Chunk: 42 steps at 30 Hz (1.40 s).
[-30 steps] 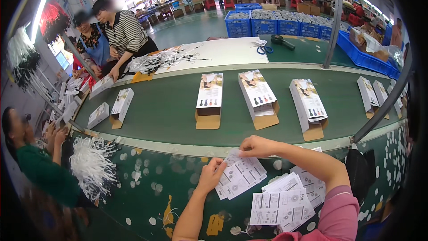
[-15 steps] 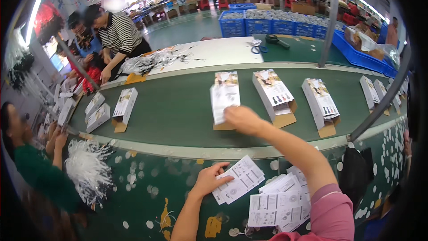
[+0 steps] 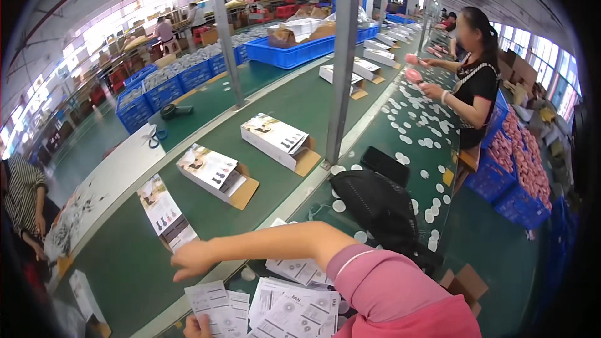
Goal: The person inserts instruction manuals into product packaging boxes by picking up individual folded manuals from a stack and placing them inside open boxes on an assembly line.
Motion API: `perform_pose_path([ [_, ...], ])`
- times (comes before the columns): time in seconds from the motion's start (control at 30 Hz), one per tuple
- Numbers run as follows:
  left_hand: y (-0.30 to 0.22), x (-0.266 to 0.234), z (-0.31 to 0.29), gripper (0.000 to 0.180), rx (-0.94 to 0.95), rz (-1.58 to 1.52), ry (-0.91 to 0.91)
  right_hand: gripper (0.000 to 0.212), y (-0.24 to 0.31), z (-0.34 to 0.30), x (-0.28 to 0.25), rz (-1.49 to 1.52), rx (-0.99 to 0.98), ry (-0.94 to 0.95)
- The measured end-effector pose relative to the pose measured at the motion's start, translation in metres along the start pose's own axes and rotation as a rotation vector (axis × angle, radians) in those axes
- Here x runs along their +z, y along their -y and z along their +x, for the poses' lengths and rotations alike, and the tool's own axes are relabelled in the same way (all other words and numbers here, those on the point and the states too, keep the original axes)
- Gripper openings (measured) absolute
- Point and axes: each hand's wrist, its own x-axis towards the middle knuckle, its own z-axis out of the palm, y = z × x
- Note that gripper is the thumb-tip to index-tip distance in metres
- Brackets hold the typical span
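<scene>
Belt (image 3: 113, 260): runs alongside the worktop (image 3: 426, 156), a rail between, so whatever rides on it is presumably within arm's reach. Boxes on belt: near box (image 3: 156, 203), middle box (image 3: 210, 166), far box (image 3: 272, 134), picture face up, open flap end turned toward the worker's side; likely set so for easy access to the mouths. Black bundle (image 3: 375, 203) lies on the worktop right of the papers, probably parked clear of them. Right hand (image 3: 193, 260) reaches across the rail to the near box's mouth; fingers loosely parted, no paper seen in them; contact with box cannot be told. Left hand (image 3: 199, 327), mostly cut off by the lower edge: thumb over the held leaflets (image 3: 219, 307), pinching them, fanned, presumably to make single sheets easy to part. Leaflet pile (image 3: 294, 313) overlaps loosely on the worktop just beside, handy as a reserve. Inserted leaflet (image 3: 183, 236) shows at the near box's mouth. Phone (image 3: 385, 166) beside the bundle. White discs (image 3: 432, 216) scattered, no order evident.
</scene>
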Motion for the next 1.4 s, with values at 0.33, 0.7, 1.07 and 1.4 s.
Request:
perform_pose_path([
  [0.33, -0.002, -0.008, 0.004, 0.039, 0.043, 0.074, -0.062, 0.036, 0.037, -0.055, 0.016, 0.385, 0.099, 0.003],
  [0.7, 0.035, -0.048, 0.004, 0.054, 0.077, 0.094, 0.305, 0.025, 0.037, -0.02, 0.039, 0.414, 0.214, -0.344],
  [1.07, 0.133, -0.149, 0.02, 0.031, 0.158, -0.021, 0.267, 0.025, 0.088, 0.083, 0.09, 0.466, 0.321, -0.598],
  [1.4, 0.164, -0.196, 0.025, 0.023, 0.192, -0.086, 0.206, 0.026, 0.108, 0.134, 0.118, 0.412, 0.325, -0.645],
])
